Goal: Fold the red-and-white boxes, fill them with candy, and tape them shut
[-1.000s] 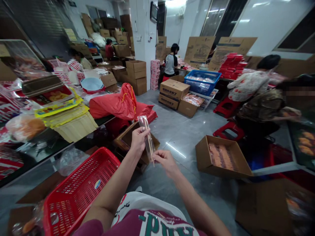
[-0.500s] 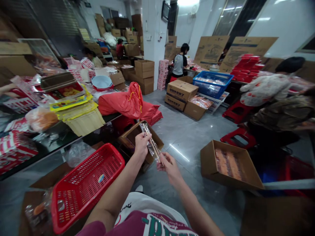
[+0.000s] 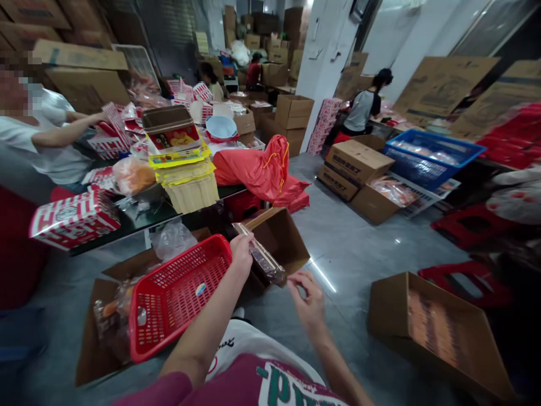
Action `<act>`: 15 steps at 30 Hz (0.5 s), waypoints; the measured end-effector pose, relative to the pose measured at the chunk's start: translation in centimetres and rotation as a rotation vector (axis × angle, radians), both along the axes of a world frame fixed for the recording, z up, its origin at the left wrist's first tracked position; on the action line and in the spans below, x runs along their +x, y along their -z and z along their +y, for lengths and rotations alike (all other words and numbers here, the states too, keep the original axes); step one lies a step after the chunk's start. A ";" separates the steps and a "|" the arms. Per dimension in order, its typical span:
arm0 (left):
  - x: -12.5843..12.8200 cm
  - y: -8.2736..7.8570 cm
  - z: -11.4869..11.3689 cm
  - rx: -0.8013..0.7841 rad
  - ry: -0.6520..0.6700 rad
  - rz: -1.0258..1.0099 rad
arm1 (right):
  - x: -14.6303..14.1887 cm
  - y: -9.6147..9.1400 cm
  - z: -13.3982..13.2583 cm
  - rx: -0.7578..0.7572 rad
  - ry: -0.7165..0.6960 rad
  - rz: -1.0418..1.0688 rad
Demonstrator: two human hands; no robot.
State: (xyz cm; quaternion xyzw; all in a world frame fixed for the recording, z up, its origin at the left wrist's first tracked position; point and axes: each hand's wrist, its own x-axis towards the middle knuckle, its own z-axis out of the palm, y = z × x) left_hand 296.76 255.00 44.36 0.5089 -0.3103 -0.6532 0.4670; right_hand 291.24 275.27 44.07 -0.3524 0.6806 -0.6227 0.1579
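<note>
My left hand (image 3: 242,256) is closed round the upper part of a clear plastic packet (image 3: 266,260) with thin pale sticks inside. The packet slants down to the right, above an open cardboard box (image 3: 291,237). Close to its lower end, my right hand (image 3: 307,296) has thumb and forefinger pinched together. A small gap seems to part these fingertips from the packet; whether they hold anything is too small to make out. Left of my left forearm, a red plastic basket (image 3: 177,304) rests tilted on a box with plastic-wrapped things.
A table at the left bears yellow packets (image 3: 192,192), a red bag (image 3: 253,169) and a striped box (image 3: 76,217). A co-worker (image 3: 34,124) sits behind it. On the floor to the right stands a carton (image 3: 393,310) of orange packs, near a red stool (image 3: 469,282).
The view has turned left. My right hand has come away from the packet's lower end, its fingers now pinched just beside it. My left hand keeps its grip on the packet.
</note>
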 end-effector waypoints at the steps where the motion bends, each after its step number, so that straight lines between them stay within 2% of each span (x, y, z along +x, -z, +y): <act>1: 0.5 0.1 -1.1 0.007 -0.006 0.014 | 0.3 -0.1 -1.2 0.026 -0.025 0.023; 5: 1.9 0.6 -4.3 0.024 -0.009 0.056 | 1.6 -0.5 -6.0 0.097 -0.023 0.051; 10: 2.9 1.4 -6.4 0.038 0.015 0.058 | 2.6 -0.3 -10.1 0.144 -0.029 -0.059; 12: 3.2 1.5 -7.1 0.038 0.029 0.063 | 2.6 0.3 -10.9 0.111 0.008 -0.275; 15: 3.5 1.5 -8.5 0.040 0.047 0.070 | 2.2 1.6 -11.5 0.043 0.076 -0.793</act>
